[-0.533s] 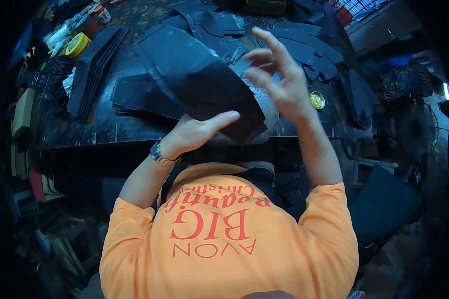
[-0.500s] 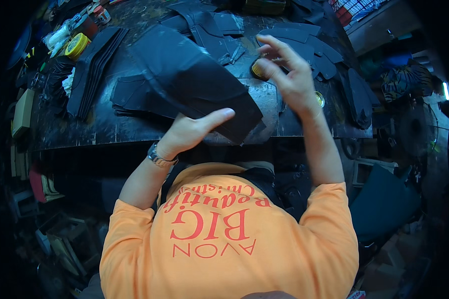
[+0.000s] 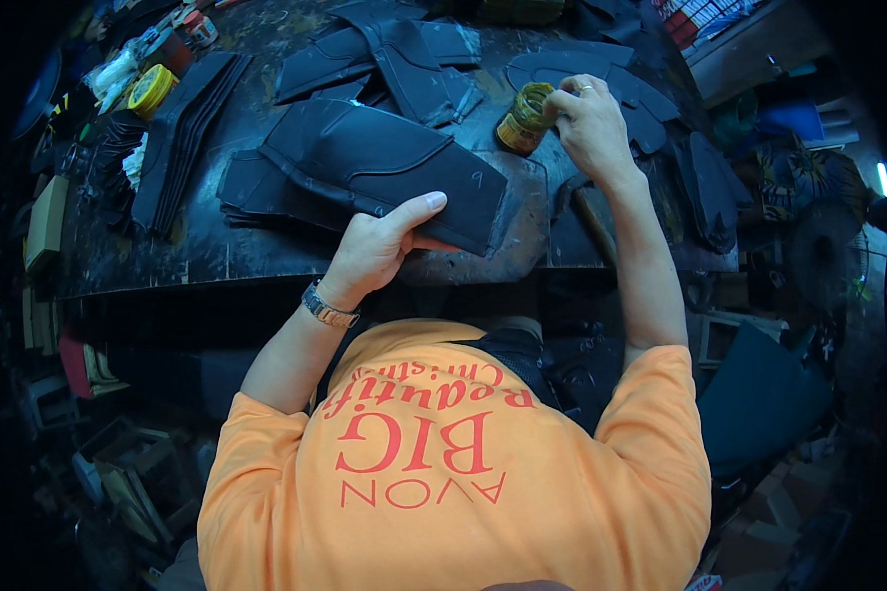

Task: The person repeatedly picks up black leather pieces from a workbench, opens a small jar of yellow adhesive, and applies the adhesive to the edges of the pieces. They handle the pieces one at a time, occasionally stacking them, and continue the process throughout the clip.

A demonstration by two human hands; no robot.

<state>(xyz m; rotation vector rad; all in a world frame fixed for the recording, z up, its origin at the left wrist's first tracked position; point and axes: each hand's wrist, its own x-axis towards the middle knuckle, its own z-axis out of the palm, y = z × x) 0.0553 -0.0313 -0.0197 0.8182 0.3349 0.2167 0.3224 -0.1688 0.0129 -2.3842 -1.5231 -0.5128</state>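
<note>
My left hand [image 3: 382, 236] holds a black leather piece [image 3: 379, 153] by its near edge, thumb on top and fingers beneath. The piece has a curved stitched or raised seam and small pale marks, and it hangs over more black pieces [image 3: 251, 187] on the table. At the right, my right hand [image 3: 593, 123] is closed at the mouth of an uncovered glass jar [image 3: 522, 130] with a yellowish label and residue round its rim. The fingertips pinch together there; whatever they hold, if anything, is hidden.
Dark worktable [image 3: 168, 271] with a worn surface. Stacked black strips [image 3: 187, 138] and a yellow tub [image 3: 153, 91] are at the left. More cut black pieces [image 3: 404, 69] lie at the back and right [image 3: 710, 187]. A wooden handle [image 3: 593, 222] rests beside my right forearm.
The leather piece has turned over and lowered, now showing its seamed face. My right hand has moved slightly right, its spread fingers closing at the jar, which now shows more fully.
</note>
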